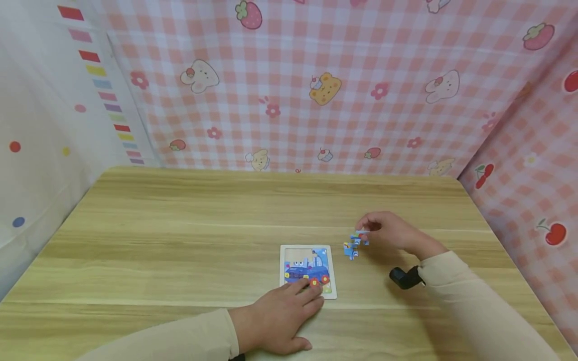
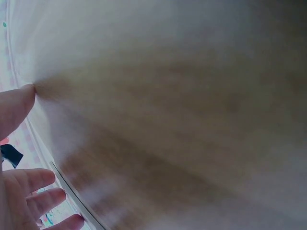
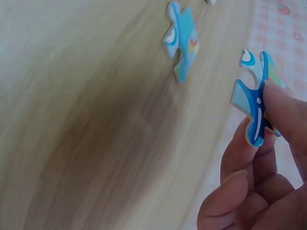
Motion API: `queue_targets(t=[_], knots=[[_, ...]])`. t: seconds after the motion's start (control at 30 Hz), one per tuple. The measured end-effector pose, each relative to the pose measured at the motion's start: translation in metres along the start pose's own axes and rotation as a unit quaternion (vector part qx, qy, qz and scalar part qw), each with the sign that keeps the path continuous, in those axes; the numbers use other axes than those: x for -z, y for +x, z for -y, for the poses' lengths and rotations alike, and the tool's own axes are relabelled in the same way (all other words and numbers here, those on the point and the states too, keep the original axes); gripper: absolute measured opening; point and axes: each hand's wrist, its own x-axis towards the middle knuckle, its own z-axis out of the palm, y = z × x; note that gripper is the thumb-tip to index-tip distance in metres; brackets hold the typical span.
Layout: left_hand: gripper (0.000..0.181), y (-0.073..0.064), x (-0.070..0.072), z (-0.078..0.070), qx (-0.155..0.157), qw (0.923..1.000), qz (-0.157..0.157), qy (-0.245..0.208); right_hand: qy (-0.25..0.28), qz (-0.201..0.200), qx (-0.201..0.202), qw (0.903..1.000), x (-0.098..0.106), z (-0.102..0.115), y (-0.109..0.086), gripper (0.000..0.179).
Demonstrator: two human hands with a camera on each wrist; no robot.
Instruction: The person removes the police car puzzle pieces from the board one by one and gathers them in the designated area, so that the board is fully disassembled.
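A small jigsaw board [image 1: 305, 246] with a pale rim lies on the table, showing a blue tractor with eyes; bare backing shows at its upper left. My left hand [image 1: 289, 315] rests on the board's lower edge, fingers extended over the picture and thumb spread on the table. Right of the board, my right hand [image 1: 392, 231] pinches a blue jigsaw piece [image 3: 259, 100] between thumb and fingers, lifted off the table. Another blue jigsaw piece [image 3: 186, 40] lies loose on the wood beneath it, between the board and that hand.
The wooden table [image 1: 171, 240] meets a pink checked cloth [image 1: 289, 125] at the back and another at the right. A pale dotted cloth [image 1: 36, 190] hangs at the left. A black device [image 1: 405, 277] sticks out by the right cuff.
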Motion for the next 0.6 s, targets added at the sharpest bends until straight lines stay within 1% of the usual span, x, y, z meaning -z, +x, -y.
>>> queue_targets(t=[0.37, 0.6], knots=[[0.072, 0.001, 0.001, 0.000, -0.002, 1.0000, 0.006, -0.003, -0.003, 0.015, -0.001, 0.9999, 0.003, -0.010, -0.006, 0.010], [0.072, 0.001, 0.001, 0.000, -0.001, 1.0000, 0.009, -0.004, 0.010, 0.027, -0.018, 0.9994, 0.003, -0.015, -0.009, 0.009]])
